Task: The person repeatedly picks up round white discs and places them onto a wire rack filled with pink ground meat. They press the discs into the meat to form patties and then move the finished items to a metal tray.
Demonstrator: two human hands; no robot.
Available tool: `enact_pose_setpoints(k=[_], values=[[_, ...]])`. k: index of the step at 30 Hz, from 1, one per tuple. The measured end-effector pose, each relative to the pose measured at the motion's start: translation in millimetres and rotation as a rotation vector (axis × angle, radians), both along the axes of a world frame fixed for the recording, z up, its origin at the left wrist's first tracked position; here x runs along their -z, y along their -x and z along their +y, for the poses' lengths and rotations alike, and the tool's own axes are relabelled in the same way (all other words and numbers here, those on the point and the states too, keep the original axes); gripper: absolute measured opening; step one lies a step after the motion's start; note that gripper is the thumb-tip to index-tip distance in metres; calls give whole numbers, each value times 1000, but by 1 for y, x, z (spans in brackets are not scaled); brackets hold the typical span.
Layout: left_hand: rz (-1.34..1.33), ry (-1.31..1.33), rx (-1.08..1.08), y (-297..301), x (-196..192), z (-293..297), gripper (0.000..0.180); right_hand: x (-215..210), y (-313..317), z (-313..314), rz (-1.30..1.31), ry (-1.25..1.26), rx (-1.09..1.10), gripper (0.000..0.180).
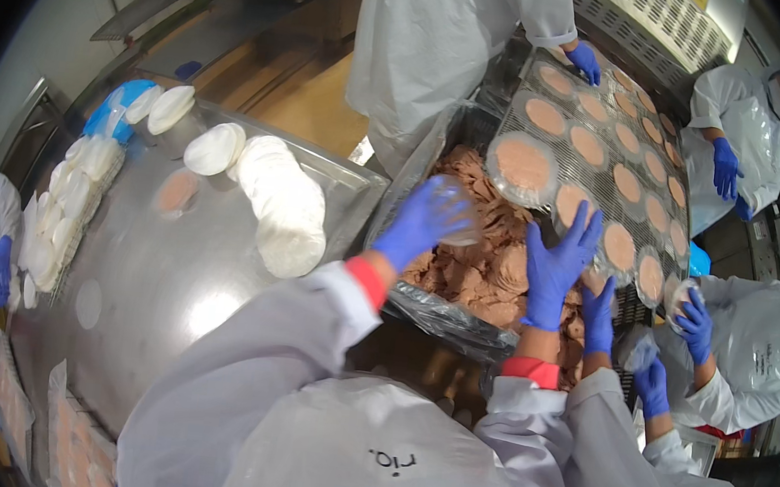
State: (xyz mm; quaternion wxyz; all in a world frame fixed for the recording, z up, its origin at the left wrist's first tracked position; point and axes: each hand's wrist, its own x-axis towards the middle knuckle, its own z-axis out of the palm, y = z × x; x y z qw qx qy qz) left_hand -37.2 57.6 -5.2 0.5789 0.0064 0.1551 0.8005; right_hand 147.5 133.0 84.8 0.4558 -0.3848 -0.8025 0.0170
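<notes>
Over the left side of a bin lined with clear plastic point(394, 208), my left hand point(416, 222) in a blue glove is smeared by motion. A brownish disc-like shape blurs at its fingertips, and I cannot tell whether it is gripped. Ground meat point(478, 267) and folded patties fill the bin below. My right hand point(553, 272), also blue-gloved, has its fingers spread at the end of the metal mesh conveyor point(568, 86). Just beyond those fingers lies a round pink patty point(570, 203) on clear film. Another patty point(522, 164) overhangs the bin from the belt's end.
To my left, a steel table point(155, 266) bears stacks of white paper discs point(282, 199) and one patty point(177, 191). A co-worker's gloved hand point(598, 315) is close beside my right hand. Other gloved people stand around the conveyor. Trays of patties point(83, 435) are at lower left.
</notes>
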Motion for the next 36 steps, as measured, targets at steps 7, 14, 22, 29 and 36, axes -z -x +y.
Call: enact_pose_setpoints(k=[7,14,22,29,36], values=[[-23,-258,12,-60,-42,89,51,34,-37,83,-454,-56,-1,50],[203,-54,-86,-33,-53,-44,41,32,-4,3,689,886,-351,45],[1037,975,-1041,163,111,-394,24,87,77,-130,863,2315,-880,46],[933,553,-894,204,145,-330,16,-82,21,-27,1423,1233,-829,40],[297,44,-22,39,-26,-11,51,-48,-12,35,21,-152,103,66]])
